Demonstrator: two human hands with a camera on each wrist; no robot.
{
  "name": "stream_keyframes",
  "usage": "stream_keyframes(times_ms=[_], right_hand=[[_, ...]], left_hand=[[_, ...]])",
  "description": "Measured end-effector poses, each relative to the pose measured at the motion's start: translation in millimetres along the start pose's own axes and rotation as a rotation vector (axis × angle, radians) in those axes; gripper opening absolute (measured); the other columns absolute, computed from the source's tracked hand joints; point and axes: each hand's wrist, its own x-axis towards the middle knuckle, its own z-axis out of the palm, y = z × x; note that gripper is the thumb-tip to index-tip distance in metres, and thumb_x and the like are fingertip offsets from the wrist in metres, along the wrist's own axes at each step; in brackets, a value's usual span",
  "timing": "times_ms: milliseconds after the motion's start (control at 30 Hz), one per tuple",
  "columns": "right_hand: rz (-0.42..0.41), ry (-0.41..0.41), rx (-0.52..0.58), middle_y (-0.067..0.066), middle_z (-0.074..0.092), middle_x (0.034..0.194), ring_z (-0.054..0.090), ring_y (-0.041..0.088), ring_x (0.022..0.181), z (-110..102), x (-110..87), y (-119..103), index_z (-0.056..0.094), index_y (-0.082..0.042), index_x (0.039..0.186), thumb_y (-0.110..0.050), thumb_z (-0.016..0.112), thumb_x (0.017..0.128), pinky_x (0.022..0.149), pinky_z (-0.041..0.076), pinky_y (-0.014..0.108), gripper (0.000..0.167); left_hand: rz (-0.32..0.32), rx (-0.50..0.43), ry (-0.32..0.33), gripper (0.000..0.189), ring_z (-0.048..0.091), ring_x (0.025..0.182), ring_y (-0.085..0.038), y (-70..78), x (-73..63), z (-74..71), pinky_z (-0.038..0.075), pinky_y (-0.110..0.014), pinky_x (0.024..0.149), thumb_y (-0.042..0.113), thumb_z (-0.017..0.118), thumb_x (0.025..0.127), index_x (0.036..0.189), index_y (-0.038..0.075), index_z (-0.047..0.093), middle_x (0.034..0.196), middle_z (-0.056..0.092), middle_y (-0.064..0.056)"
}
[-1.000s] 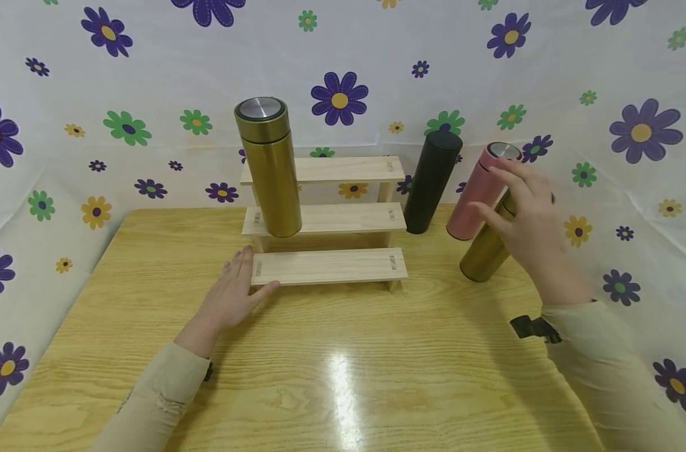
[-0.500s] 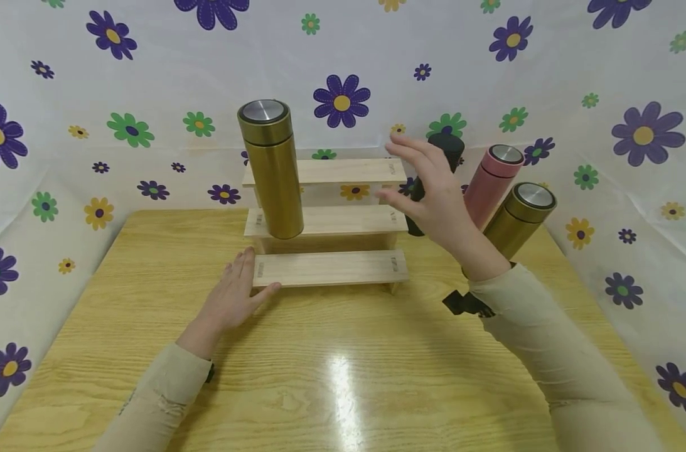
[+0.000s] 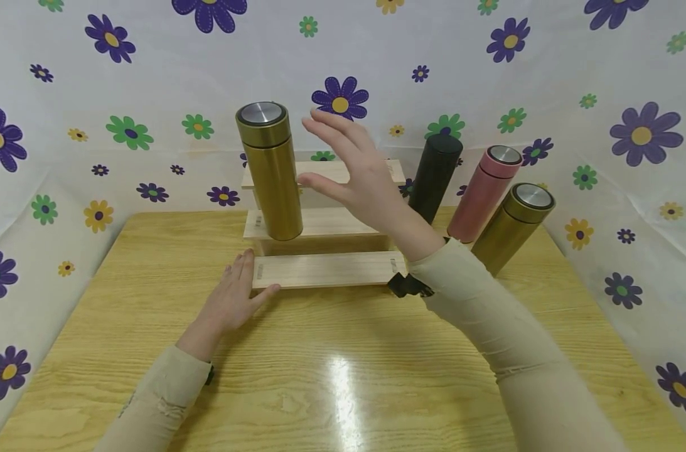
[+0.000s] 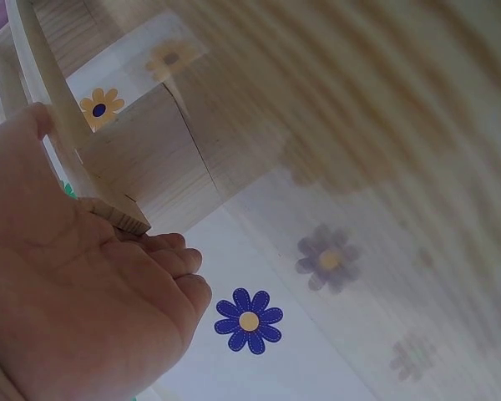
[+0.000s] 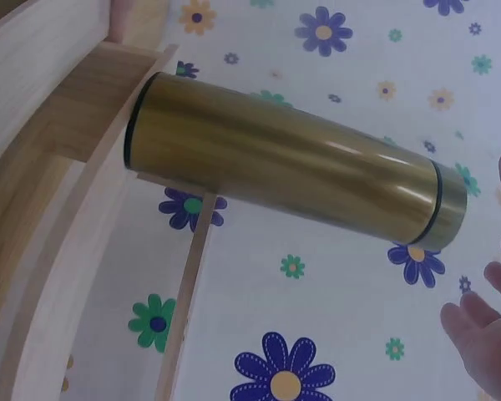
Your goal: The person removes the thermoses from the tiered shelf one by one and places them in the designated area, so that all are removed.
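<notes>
A gold thermos flask point(image 3: 272, 182) with a steel-topped lid stands upright on the middle step of a three-step wooden stand point(image 3: 328, 270), toward its left end. Just right of this flask my right hand point(image 3: 359, 172) hovers with thumb and fingers spread, holding nothing. The right wrist view shows the same flask point(image 5: 292, 159) lying sideways across the picture, with fingertips point(image 5: 459, 322) near its lid end. My left hand point(image 3: 232, 298) rests against the left end of the lowest step, fingers extended along its side and thumb at the front edge. In the left wrist view, the palm point(image 4: 92, 292) meets the step's corner.
To the right of the stand are a black flask point(image 3: 435, 176), a pink flask point(image 3: 484, 194) and a second gold flask point(image 3: 514, 226), standing on the wooden table point(image 3: 297, 376). A white flowered cloth point(image 3: 207, 63) hangs behind and at the sides.
My right hand has moved left from the pink and gold flasks, past the black flask, to beside the gold flask on the stand. My left hand has stayed put.
</notes>
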Motion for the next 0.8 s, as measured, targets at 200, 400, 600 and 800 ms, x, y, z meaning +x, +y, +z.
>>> stream_keyframes(times_ms=[200,400,600,800], right_hand=[[0.071,-0.083,-0.015,0.012,0.039,0.147,0.027,0.012,0.139,16,20.1,0,0.046,-0.004,0.141,-0.032,0.071,0.087,0.113,0.019,0.025,0.066],[0.084,-0.102,-0.024,0.013,0.036,0.149,0.027,0.013,0.138,30,34.0,-1,0.044,-0.005,0.143,-0.034,0.069,0.088,0.112,0.018,0.023,0.067],[0.131,-0.137,0.01,0.01,0.033,0.151,0.026,0.01,0.139,39,41.6,-1,0.042,-0.007,0.145,-0.035,0.067,0.089,0.111,0.019,0.02,0.068],[0.155,-0.154,0.026,0.01,0.033,0.15,0.027,0.009,0.138,45,46.0,0,0.042,-0.007,0.144,-0.034,0.067,0.09,0.11,0.02,0.017,0.066]], left_hand=[[-0.004,-0.004,0.004,0.099,0.001,0.144,-0.038,-0.2,-0.2,0.2,0.006,-0.051,0.115,0.067,0.035,0.093,0.15,-0.003,-0.006,0.157,0.0,-0.023],[-0.009,-0.007,-0.006,0.1,0.0,0.144,-0.037,0.2,-0.3,0.5,0.005,-0.051,0.115,0.068,0.034,0.092,0.15,-0.002,-0.008,0.157,-0.001,-0.022],[-0.009,-0.005,0.004,0.098,0.001,0.144,-0.037,0.1,-0.5,1.4,0.006,-0.051,0.115,0.066,0.036,0.093,0.151,-0.001,-0.006,0.157,0.0,-0.022],[-0.01,-0.007,-0.005,0.098,0.0,0.144,-0.036,0.0,0.1,1.5,0.005,-0.051,0.115,0.063,0.039,0.094,0.15,-0.002,-0.007,0.157,0.0,-0.022]])
